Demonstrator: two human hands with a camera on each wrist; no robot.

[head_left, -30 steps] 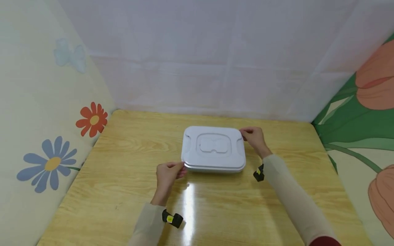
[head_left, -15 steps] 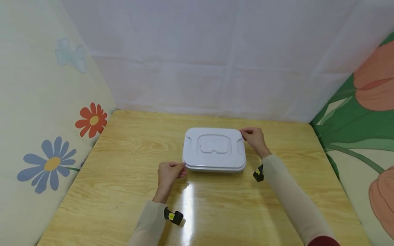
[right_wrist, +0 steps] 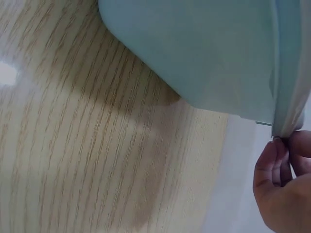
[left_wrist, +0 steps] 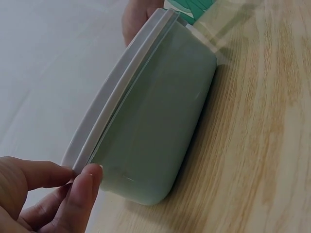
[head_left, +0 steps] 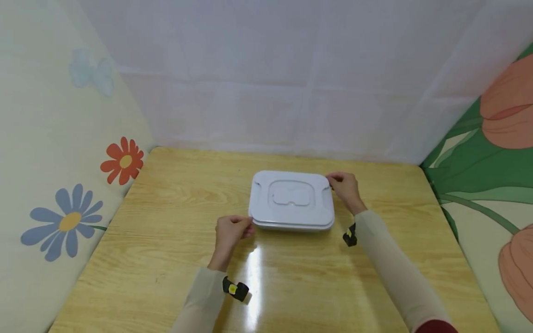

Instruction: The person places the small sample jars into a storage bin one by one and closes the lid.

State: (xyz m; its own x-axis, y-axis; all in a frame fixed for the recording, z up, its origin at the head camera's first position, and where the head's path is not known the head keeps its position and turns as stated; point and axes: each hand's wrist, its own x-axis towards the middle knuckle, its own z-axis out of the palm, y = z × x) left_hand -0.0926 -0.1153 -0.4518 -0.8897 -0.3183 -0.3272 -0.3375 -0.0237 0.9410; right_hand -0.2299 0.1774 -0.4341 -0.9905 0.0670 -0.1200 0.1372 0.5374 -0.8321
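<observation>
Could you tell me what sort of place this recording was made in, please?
It looks like a small staged booth, not a lived-in room: a bare wooden table enclosed by a white sheet behind and flower-printed panels on both sides. Both hands pinch the lid of a pale green box.

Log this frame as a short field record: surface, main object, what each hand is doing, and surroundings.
surface: wooden table with a glossy top
object: pale green container closed by a white lid, standing on the table
left hand: pinches the lid's near left corner between thumb and fingers
right hand: pinches the lid's far right corner
lid state: seated on the container, no gap visible
surroundings: white cloth backdrop, flower-print panels at both sides
</observation>
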